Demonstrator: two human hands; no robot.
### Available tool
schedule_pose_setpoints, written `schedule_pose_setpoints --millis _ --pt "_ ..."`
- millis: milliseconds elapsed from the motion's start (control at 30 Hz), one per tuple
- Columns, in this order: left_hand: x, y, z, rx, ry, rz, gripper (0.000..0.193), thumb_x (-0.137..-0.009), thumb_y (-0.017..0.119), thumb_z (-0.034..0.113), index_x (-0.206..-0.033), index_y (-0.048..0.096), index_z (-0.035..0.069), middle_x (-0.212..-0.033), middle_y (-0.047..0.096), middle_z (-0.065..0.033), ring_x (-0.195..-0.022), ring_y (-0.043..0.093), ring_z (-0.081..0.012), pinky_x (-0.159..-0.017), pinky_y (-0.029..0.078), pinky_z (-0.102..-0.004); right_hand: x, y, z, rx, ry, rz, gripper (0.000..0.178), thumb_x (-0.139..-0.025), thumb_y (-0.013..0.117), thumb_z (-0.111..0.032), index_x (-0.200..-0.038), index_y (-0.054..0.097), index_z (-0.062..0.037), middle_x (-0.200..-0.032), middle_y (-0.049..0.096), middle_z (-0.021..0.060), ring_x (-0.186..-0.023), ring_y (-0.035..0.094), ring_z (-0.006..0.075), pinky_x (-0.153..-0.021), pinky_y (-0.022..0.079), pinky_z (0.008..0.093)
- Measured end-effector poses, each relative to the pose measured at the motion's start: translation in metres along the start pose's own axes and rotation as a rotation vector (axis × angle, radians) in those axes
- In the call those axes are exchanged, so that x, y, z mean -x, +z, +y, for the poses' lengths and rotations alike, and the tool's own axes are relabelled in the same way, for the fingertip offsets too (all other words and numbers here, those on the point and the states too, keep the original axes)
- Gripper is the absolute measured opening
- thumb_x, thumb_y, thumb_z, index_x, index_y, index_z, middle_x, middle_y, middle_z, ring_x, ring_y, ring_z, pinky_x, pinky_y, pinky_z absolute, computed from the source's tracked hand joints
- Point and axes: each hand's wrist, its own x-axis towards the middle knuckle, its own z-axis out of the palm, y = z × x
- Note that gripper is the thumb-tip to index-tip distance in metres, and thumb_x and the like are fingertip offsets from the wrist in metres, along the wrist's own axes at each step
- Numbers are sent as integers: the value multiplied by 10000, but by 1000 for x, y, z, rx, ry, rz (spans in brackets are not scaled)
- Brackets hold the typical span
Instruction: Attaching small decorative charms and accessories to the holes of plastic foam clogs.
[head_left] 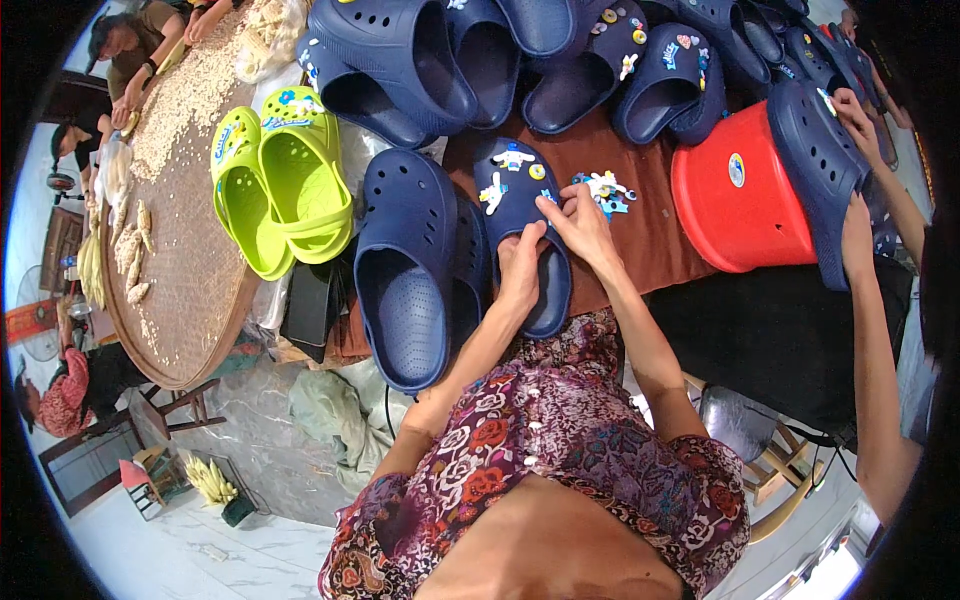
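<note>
In front of me a navy clog [517, 190] lies on brown cloth, with white character charms and small yellow round ones fixed in its upper. My left hand [522, 265] reaches into the foot opening, its fingers curled against the upper's lower edge. From the right, my right hand [583, 226] closes its thumb and fingers on the upper beside the charms; any small piece between them is hidden. Just beyond my right fingers is a small pile of loose charms [610, 190] in white, blue and yellow. An undecorated navy clog [405, 270] stands left of my hands, partly covering another.
Two lime-green clogs [305, 180] with charms stand to the left, by a round woven tray [190, 290] of corn kernels. More navy clogs [400, 60] crowd the far side. Right, another person's hands [857, 235] hold a navy clog against a red bucket [735, 200]. People work far left.
</note>
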Motion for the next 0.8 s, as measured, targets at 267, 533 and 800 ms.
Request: schedule_pose_setpoints --millis 267,533,800 --pt "6 3 5 102 6 -15 151 -911 631 158 -1015 654 52 -1000 671 -14 -949 620 -126 -896 473 -341 8 -3 -4 144 -242 82 371 -945 660 -326 -1074 592 15 -853 647 144 -716 641 276 -659 510 387" --pt "4 2 -9 161 -30 7 148 -924 615 167 -1007 656 51 -992 675 -11 -938 620 -140 -864 465 -325 23 -8 -19 279 -370 129 177 -983 556 -169 -1009 589 3 -963 648 225 -852 649 418 -720 511 487" --pt "11 4 -10 132 -63 38 141 -908 643 162 -1004 634 59 -962 639 7 -868 601 -101 -763 476 -268 6 -40 11 305 -330 199 203 -1017 494 -178 -1031 605 -9 -962 647 230 -863 644 427 -732 497 509"
